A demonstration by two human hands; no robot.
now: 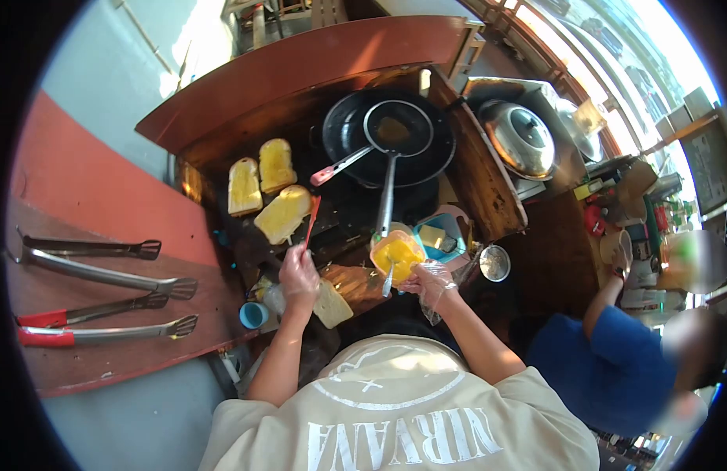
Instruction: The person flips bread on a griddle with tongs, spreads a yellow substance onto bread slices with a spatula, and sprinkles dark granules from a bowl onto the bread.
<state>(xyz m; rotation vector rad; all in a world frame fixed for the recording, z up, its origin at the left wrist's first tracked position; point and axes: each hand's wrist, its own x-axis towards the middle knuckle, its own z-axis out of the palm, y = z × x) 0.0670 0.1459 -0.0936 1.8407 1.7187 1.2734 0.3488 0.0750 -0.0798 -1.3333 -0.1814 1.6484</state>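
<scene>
My left hand [299, 276], in a clear plastic glove, is closed around a thin red utensil [313, 218], which looks like a brush or spatula. Its upper end touches or overlaps the edge of a yellow-coated bread slice [278, 217]. Two more coated slices, one on the left [244, 188] and one behind [277, 166], lie on the dark griddle. My gloved right hand [431, 281] grips the side of a tub of yellow spread [400, 253], with a spoon [388, 279] standing in it. An uncoated bread slice [333, 306] rests near my left forearm.
A wok [340, 129] holds a round strainer [397, 103]. Blue container [450, 235] with a pale block and metal cup [494, 263] stand right; blue cup [253, 315] and several tongs [112, 272] left. A lidded pot [520, 140] stands back right; a co-worker in blue [583, 369] is nearby.
</scene>
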